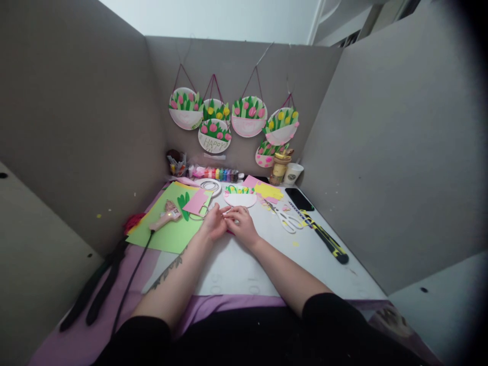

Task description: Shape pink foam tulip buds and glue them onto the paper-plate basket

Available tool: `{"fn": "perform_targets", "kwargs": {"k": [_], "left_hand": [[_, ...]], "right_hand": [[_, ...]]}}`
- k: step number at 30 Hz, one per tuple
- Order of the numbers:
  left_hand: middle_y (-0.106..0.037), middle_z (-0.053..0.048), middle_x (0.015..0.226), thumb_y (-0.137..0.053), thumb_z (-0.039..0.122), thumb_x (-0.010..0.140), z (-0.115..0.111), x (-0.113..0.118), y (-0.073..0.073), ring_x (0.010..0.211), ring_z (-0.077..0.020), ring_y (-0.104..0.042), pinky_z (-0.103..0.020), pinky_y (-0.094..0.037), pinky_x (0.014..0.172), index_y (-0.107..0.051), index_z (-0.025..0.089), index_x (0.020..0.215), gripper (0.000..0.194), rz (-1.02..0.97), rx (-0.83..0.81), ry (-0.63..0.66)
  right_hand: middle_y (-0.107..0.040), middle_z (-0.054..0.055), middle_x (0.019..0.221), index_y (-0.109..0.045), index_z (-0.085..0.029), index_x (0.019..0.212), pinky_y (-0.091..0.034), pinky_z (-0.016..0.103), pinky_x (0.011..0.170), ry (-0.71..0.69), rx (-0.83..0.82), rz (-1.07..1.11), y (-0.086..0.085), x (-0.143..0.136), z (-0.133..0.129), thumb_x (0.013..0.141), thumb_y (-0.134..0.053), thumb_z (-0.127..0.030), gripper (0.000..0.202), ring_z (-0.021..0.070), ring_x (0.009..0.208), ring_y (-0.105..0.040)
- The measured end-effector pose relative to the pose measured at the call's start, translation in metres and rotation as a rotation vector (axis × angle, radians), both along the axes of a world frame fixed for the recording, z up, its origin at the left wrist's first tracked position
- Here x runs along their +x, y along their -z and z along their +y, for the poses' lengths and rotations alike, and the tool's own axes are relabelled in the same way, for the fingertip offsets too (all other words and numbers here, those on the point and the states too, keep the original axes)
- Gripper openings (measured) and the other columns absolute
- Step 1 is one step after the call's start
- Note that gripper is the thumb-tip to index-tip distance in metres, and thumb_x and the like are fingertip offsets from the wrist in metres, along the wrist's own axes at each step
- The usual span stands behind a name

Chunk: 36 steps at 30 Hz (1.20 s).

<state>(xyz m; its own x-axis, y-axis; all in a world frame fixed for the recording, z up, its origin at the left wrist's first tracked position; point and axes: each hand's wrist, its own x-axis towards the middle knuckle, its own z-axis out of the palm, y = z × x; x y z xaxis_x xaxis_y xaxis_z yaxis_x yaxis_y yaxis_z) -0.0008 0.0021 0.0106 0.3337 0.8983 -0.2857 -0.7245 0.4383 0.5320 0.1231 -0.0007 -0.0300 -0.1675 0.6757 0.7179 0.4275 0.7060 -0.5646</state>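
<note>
Both hands meet over the middle of the white work surface (pixel 244 264). My left hand (pixel 216 222) is turned partly palm up, its fingers closed around something I cannot make out. Touching it from the right, my right hand (pixel 242 226) has its fingers bent and pressed together; anything between them is too small to name. A bit of dark pink shows just under the hands. Right beyond them lies a white half-plate piece (pixel 240 200) with green leaves and yellow flowers. Pink paper (pixel 195 202) and green leaf cutouts (pixel 183 205) lie left of my left hand.
A glue gun (pixel 165 218) rests on green sheets (pixel 156 241) at left, its cable running toward me. White scissors (pixel 287 219), a black-yellow cutter (pixel 330 244) and a phone (pixel 299 199) lie at right. Paint tubes (pixel 221 175) and cups (pixel 293 174) stand behind. Decorated plates (pixel 249 127) hang above.
</note>
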Motion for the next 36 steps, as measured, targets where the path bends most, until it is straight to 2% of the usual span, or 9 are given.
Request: {"fn": "perform_targets", "kwargs": {"k": [4, 8, 14, 17, 20, 22, 27, 32, 36], "left_hand": [[-0.061, -0.015, 0.08, -0.022, 0.064, 0.092, -0.002, -0.002, -0.004, 0.075, -0.0243, -0.063, -0.035, -0.054, 0.064, -0.057, 0.009, 0.1, 0.067, -0.098, 0.013, 0.052], [-0.059, -0.014, 0.08, -0.021, 0.071, 0.087, 0.0, -0.007, -0.003, 0.074, -0.0238, -0.062, -0.035, -0.054, 0.063, -0.055, 0.009, 0.1, 0.072, -0.129, -0.016, -0.033], [-0.056, -0.01, 0.08, -0.02, 0.07, 0.089, -0.001, -0.007, -0.007, 0.069, -0.0201, -0.059, -0.033, -0.054, 0.063, -0.054, 0.013, 0.095, 0.066, -0.073, -0.023, -0.178], [-0.053, -0.007, 0.078, -0.02, 0.07, 0.089, -0.001, -0.008, -0.008, 0.066, -0.0171, -0.057, -0.032, -0.053, 0.063, -0.052, 0.016, 0.091, 0.063, -0.081, -0.007, -0.226], [-0.052, -0.005, 0.078, -0.017, 0.069, 0.09, -0.002, -0.009, -0.009, 0.061, -0.0151, -0.055, -0.03, -0.051, 0.059, -0.051, 0.018, 0.091, 0.061, -0.067, -0.01, -0.262], [-0.053, -0.005, 0.08, -0.015, 0.069, 0.089, -0.002, -0.008, -0.01, 0.063, -0.0164, -0.055, -0.031, -0.051, 0.058, -0.05, 0.019, 0.093, 0.061, -0.061, -0.018, -0.264], [-0.053, -0.006, 0.079, -0.016, 0.073, 0.087, -0.002, -0.008, -0.009, 0.068, -0.0187, -0.057, -0.034, -0.052, 0.062, -0.048, 0.019, 0.092, 0.063, -0.162, 0.029, -0.241], [-0.053, -0.006, 0.079, -0.014, 0.07, 0.089, -0.003, -0.008, -0.009, 0.068, -0.0194, -0.058, -0.035, -0.053, 0.062, -0.048, 0.018, 0.093, 0.062, -0.162, 0.026, -0.265], [-0.055, -0.009, 0.083, -0.016, 0.071, 0.088, -0.003, -0.006, -0.009, 0.074, -0.0231, -0.061, -0.039, -0.054, 0.064, -0.048, 0.018, 0.094, 0.062, -0.177, 0.027, -0.227]], "right_hand": [[-0.065, 0.006, 0.098, -0.075, -0.027, 0.091, -0.045, 0.044, 0.094, -0.003, 0.039, -0.029, 0.002, -0.006, -0.003, 0.082, -0.062, -0.017, 0.019, 0.0233, 0.101, -0.053], [-0.065, 0.005, 0.109, -0.075, -0.031, 0.097, -0.045, 0.046, 0.097, -0.057, 0.122, -0.117, 0.007, -0.005, -0.005, 0.077, -0.059, -0.008, 0.034, 0.0234, 0.105, -0.052], [-0.06, 0.004, 0.126, -0.067, -0.032, 0.121, -0.043, 0.047, 0.101, -0.04, 0.142, -0.203, 0.007, -0.007, -0.008, 0.074, -0.052, -0.004, 0.057, 0.0254, 0.111, -0.047], [-0.06, 0.004, 0.13, -0.069, -0.032, 0.118, -0.042, 0.048, 0.1, -0.007, 0.143, -0.226, 0.004, -0.006, -0.01, 0.074, -0.051, -0.003, 0.055, 0.0259, 0.11, -0.047], [-0.058, -0.001, 0.134, -0.072, -0.034, 0.111, -0.042, 0.048, 0.101, -0.054, 0.138, -0.244, 0.004, -0.006, -0.011, 0.074, -0.052, -0.004, 0.052, 0.0251, 0.11, -0.046], [-0.055, -0.001, 0.139, -0.07, -0.033, 0.116, -0.041, 0.047, 0.102, -0.064, 0.12, -0.247, 0.005, -0.007, -0.01, 0.073, -0.051, -0.004, 0.055, 0.0253, 0.111, -0.045], [-0.052, 0.002, 0.143, -0.067, -0.029, 0.121, -0.04, 0.048, 0.101, 0.043, 0.131, -0.27, 0.004, -0.007, -0.009, 0.072, -0.051, -0.004, 0.057, 0.0272, 0.113, -0.043], [-0.046, -0.002, 0.148, -0.069, -0.031, 0.117, -0.04, 0.046, 0.102, -0.028, 0.134, -0.341, 0.002, -0.006, -0.012, 0.073, -0.051, -0.006, 0.054, 0.0252, 0.115, -0.044], [-0.043, 0.002, 0.15, -0.064, -0.028, 0.126, -0.039, 0.046, 0.104, 0.061, 0.125, -0.36, 0.002, -0.006, -0.01, 0.073, -0.051, -0.005, 0.059, 0.0266, 0.12, -0.042]]}}
